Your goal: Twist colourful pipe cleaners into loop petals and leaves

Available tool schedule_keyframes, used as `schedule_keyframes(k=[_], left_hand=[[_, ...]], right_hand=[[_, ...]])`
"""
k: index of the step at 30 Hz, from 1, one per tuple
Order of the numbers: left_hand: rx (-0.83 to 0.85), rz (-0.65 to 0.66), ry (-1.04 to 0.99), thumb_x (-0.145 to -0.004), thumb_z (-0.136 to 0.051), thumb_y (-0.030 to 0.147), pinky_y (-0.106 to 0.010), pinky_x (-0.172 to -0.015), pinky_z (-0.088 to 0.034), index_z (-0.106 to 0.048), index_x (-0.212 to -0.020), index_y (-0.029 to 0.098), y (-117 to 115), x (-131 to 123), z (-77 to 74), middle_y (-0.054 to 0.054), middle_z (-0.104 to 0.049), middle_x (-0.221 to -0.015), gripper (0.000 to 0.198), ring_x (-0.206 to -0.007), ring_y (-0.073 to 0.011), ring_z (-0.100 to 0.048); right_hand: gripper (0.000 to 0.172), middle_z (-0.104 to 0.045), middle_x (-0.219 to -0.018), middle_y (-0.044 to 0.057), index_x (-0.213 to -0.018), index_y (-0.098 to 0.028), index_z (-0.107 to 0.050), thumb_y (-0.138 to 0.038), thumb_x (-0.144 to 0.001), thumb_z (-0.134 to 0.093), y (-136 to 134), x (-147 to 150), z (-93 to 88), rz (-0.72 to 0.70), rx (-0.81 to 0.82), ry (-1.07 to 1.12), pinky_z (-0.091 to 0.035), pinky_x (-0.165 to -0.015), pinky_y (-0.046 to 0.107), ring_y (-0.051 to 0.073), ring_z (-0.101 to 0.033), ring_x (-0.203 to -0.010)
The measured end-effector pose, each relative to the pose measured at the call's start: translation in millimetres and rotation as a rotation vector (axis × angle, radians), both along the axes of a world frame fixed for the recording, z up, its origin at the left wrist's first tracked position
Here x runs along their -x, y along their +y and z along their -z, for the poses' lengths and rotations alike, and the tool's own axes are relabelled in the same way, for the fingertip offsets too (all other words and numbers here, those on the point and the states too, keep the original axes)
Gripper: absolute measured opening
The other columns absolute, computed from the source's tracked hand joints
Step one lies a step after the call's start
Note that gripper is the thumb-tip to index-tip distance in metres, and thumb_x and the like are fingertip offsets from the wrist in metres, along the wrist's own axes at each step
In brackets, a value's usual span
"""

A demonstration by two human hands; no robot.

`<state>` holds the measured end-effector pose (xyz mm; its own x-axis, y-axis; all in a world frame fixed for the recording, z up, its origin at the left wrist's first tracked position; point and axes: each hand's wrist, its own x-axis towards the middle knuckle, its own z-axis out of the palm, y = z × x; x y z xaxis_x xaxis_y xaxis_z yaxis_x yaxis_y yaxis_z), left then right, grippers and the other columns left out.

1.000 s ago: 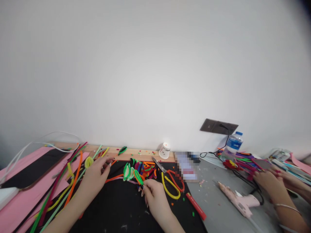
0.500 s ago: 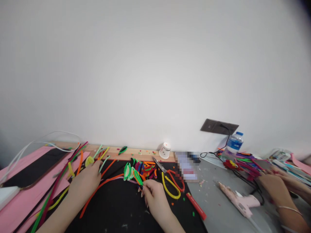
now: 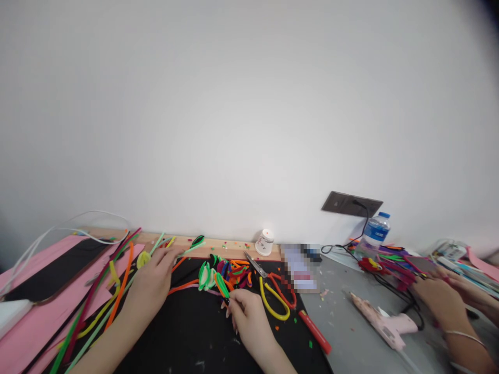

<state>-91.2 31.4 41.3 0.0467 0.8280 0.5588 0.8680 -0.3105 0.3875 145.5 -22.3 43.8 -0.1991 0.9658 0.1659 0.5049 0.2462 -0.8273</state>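
pink glue gun (image 3: pixel 384 323), water bottle (image 3: pixel 375 229), white cup (image 3: pixel 264 242)

Right hand (image 3: pixel 246 311) hides the green loop's (image 3: pixel 221 284) end; pixelated patch (image 3: pixel 299 267) unreadable

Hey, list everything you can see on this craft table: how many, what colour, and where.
long pipe cleaners: many, green, orange, yellow, red, fanned across the left
pink sheets: at least two, pink, far left
black mat: one, black, under both hands
white cable: one, white, looped at back left
pile of bent loops: many, mixed colours, mat centre
scissors: one, yellow and red handles, right of the pile
red tool: one, red, mat's right edge
small cup: one, white, by the wall
glue gun: one, pink, grey table at right
water bottle: one, clear, blue cap, below the socket
wall socket: one, dark, right wall
another person's hands: two, far right
left hand: one, fingertips at the loose pipe cleaners
right hand: one, pinching a green loop
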Motion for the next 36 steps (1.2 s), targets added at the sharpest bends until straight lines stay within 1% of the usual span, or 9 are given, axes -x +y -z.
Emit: schedule_keyframes(k=[3,8,11,16,20,27,30,33,36], left_hand=[[-0.041,0.059,-0.091,-0.084,-0.031,0.017,-0.039,-0.098,-0.034,-0.052,-0.109,0.017,-6.2,-10.0,-6.6,-0.012,-0.056,-0.111,0.033,-0.111,-0.0266,-0.047],[0.086,0.144,-0.404,-0.085,-0.033,0.024,-0.033,-0.087,-0.042,-0.042,-0.109,0.019,-21.9,-35.9,-10.0,-0.009,-0.057,-0.101,0.026,-0.097,-0.0226,-0.054],[0.227,0.280,-0.555,-0.084,-0.040,0.031,-0.027,-0.077,-0.046,-0.046,-0.104,0.022,-34.0,-53.3,-12.8,-0.003,-0.056,-0.091,0.023,-0.084,-0.0187,-0.057],[0.417,0.419,-0.682,-0.082,-0.045,0.039,-0.027,-0.078,-0.047,-0.058,-0.100,0.025,-46.7,-71.6,-12.1,-0.002,-0.058,-0.092,0.026,-0.087,-0.0200,-0.056],[0.444,0.463,-0.700,-0.084,-0.043,0.039,-0.032,-0.092,-0.040,-0.062,-0.096,0.024,-49.5,-78.3,-5.9,-0.004,-0.058,-0.096,0.027,-0.102,-0.0217,-0.050],[0.534,0.469,-0.750,-0.086,-0.039,0.041,-0.031,-0.079,-0.047,-0.059,-0.097,0.019,-52.9,-85.7,2.8,-0.002,-0.058,-0.079,0.031,-0.080,-0.0191,-0.056],[0.539,0.424,-0.729,-0.086,-0.038,0.041,-0.035,-0.088,-0.044,-0.057,-0.105,0.018,-53.7,-84.8,6.6,-0.006,-0.061,-0.091,0.035,-0.093,-0.0223,-0.056],[0.480,0.377,-0.659,-0.085,-0.040,0.039,-0.039,-0.101,-0.033,-0.053,-0.114,0.019,-54.4,-80.7,6.5,-0.009,-0.058,-0.115,0.037,-0.116,-0.0266,-0.045],[0.409,0.472,-0.510,-0.086,-0.041,0.035,-0.037,-0.101,-0.033,-0.057,-0.110,0.024,-56.5,-77.6,-2.0,-0.007,-0.058,-0.118,0.032,-0.117,-0.0266,-0.045]], right_hand=[[0.028,-0.037,-0.041,-0.007,-0.054,-0.018,-0.047,-0.014,-0.081,-0.042,-0.5,0.3,0.0,-0.002,0.018,0.038,-0.028,-0.042,0.018,0.008,-0.039,-0.038],[0.026,-0.035,-0.040,-0.007,-0.057,-0.017,-0.049,-0.018,-0.082,-0.042,-0.8,2.2,-0.2,-0.016,0.117,0.154,-0.026,-0.039,0.016,0.006,-0.036,-0.035],[0.024,-0.036,-0.040,-0.008,-0.060,-0.015,-0.052,-0.021,-0.082,-0.043,-1.7,4.0,-1.8,-0.041,0.175,0.233,-0.025,-0.036,0.015,0.006,-0.034,-0.034],[0.027,-0.037,-0.040,-0.008,-0.059,-0.014,-0.053,-0.027,-0.083,-0.046,-3.5,7.2,-5.0,-0.101,0.221,0.302,-0.024,-0.036,0.015,0.005,-0.033,-0.034],[0.027,-0.037,-0.041,-0.008,-0.057,-0.014,-0.052,-0.024,-0.082,-0.046,-4.9,10.5,-6.1,-0.140,0.236,0.308,-0.025,-0.036,0.016,0.005,-0.033,-0.035],[0.025,-0.037,-0.042,-0.007,-0.056,-0.014,-0.052,-0.018,-0.080,-0.046,-8.2,13.0,-2.4,-0.173,0.255,0.299,-0.025,-0.038,0.015,0.005,-0.033,-0.037],[0.027,-0.041,-0.043,-0.007,-0.058,-0.014,-0.053,-0.025,-0.081,-0.048,-5.5,10.5,1.3,-0.210,0.292,0.294,-0.025,-0.037,0.015,0.005,-0.035,-0.036],[0.036,-0.046,-0.047,-0.004,-0.064,-0.013,-0.055,-0.039,-0.085,-0.044,0.7,4.5,4.7,-0.177,0.289,0.333,-0.025,-0.035,0.016,0.005,-0.035,-0.034],[0.041,-0.051,-0.055,-0.002,-0.073,-0.013,-0.055,-0.047,-0.086,-0.037,7.5,-3.4,3.6,-0.045,0.220,0.423,-0.024,-0.033,0.016,0.005,-0.036,-0.034]])
